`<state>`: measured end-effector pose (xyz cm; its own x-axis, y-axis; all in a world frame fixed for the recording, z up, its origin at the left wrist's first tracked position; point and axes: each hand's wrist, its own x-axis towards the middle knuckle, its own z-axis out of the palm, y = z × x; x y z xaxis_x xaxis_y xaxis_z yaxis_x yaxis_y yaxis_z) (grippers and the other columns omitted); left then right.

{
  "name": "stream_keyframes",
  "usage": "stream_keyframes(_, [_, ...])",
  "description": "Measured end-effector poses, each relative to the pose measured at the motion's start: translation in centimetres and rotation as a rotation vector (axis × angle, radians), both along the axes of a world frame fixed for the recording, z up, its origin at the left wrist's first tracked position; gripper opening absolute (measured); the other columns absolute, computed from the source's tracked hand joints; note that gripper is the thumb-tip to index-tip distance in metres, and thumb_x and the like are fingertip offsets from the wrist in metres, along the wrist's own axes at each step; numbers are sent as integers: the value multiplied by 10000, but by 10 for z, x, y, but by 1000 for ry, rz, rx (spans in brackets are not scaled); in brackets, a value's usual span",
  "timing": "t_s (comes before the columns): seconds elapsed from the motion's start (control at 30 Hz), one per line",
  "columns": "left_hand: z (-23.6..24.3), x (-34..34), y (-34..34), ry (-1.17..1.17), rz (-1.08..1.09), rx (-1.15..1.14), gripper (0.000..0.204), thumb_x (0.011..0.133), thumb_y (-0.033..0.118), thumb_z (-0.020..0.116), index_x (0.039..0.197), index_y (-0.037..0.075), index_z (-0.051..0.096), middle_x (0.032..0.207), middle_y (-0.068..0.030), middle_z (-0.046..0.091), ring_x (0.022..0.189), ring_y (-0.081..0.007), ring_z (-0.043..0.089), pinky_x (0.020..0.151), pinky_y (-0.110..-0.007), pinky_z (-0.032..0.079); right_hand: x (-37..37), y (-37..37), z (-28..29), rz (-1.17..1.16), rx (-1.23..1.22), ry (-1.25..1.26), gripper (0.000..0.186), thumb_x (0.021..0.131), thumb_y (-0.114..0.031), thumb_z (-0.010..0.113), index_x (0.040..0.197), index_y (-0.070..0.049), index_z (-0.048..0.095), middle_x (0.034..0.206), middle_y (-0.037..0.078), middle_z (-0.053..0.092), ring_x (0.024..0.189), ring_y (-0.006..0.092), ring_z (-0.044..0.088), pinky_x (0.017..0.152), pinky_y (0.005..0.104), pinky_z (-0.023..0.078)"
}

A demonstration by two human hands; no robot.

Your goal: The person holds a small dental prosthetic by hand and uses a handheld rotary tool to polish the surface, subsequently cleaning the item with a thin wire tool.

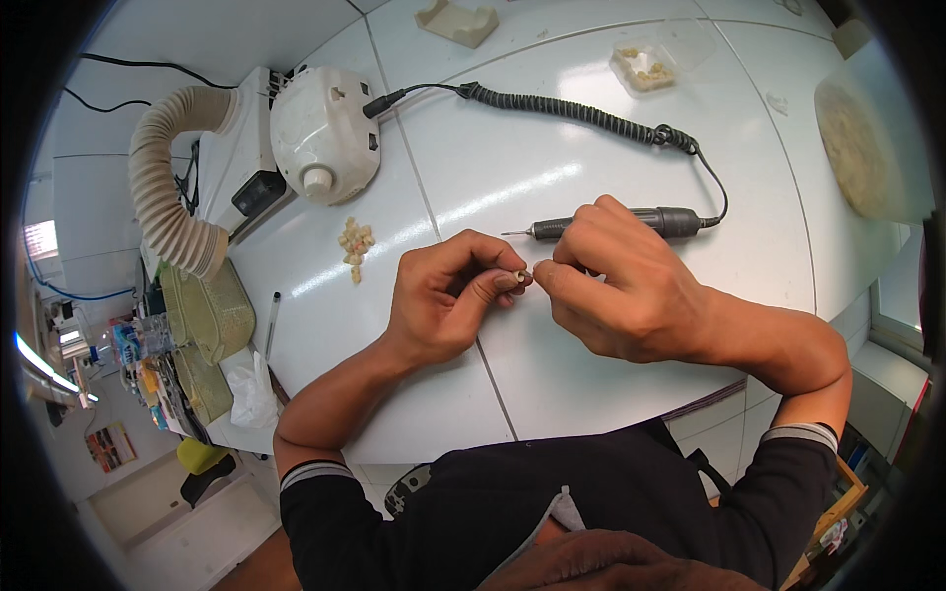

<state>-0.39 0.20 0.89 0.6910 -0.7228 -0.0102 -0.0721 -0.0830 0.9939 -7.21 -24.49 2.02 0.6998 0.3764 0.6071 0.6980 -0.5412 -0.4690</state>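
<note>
My left hand (443, 295) pinches a small pale tooth-like piece (519, 277) between thumb and fingertips, near the middle of the white desk. My right hand (621, 281) has its fingers curled with the tips at that piece; whether they grip it or something else is unclear. Behind my right hand a dark corded handpiece (665, 223) with a thin bit lies on the desk. A pile of small pale pieces (356, 241) lies to the left of my hands, above the left one.
A white control unit (325, 133) and ribbed hose (158, 167) stand back left. A small clear box (642, 69), beige block (455, 22) and translucent tub (857, 138) sit farther back or right. A pen (271, 325), green mesh bags (202, 305) and white plastic bag (251, 394) line the left edge.
</note>
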Motion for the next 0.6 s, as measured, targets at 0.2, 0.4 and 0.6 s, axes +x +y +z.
stream_keyframes(0.2, [1, 0, 0, -8, -1, 15, 86, 1085, -57, 650, 1144, -64, 712, 996, -108, 785, 878, -111, 731, 800, -262, 620, 1, 1, 0, -8, 24, 6, 278, 707, 112, 792, 957, 20, 711, 836, 75, 505, 715, 236, 508, 639, 379, 393])
stream_keyframes(0.4, [0, -1, 0, 23, 20, -25, 84, 1088, -65, 644, 1147, -65, 705, 1017, -111, 784, 901, -113, 728, 821, -262, 615, 1, 2, 0, -36, 46, 20, 271, 705, 112, 790, 940, 1, 713, 819, 67, 513, 690, 238, 513, 629, 375, 409])
stream_keyframes(0.6, [-2, -1, -1, 20, 38, -30, 77, 1087, -69, 643, 1134, -59, 703, 1016, -107, 783, 897, -114, 727, 818, -266, 616, 0, 3, -1, -64, 53, 16, 279, 698, 119, 796, 940, -1, 727, 815, 67, 528, 678, 237, 521, 624, 372, 423])
